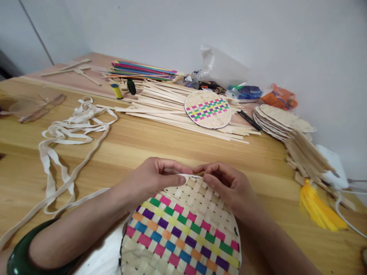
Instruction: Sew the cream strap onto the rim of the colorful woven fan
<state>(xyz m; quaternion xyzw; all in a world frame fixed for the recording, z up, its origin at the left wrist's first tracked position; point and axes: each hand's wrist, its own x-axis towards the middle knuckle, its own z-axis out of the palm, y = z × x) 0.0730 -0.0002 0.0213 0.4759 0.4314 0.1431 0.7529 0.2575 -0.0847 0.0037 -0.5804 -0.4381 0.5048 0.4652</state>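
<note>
A round woven bamboo panel (183, 229) stands tilted in front of me, with pink, green, yellow, purple, orange and blue strips across its pale weave. White edging runs along its upper rim. My left hand (163, 173) pinches that rim, thumb on the near face and fingers behind. Just to the right, my right hand (226, 179) closes on the same rim with thumb and bent fingers; the fingertips of both hands nearly meet. Cream fabric tape (69, 179) lies loosely heaped to the left, one strand passing behind my left forearm.
Pale bamboo strips (155, 105) and a smaller woven disc (208, 110) lie farther back. Yellow thread (116, 91), coloured strips (143, 70) and glasses (43, 107) sit left. Stacked woven discs (283, 118), flat sticks (309, 152) and a yellow tassel (319, 208) are right.
</note>
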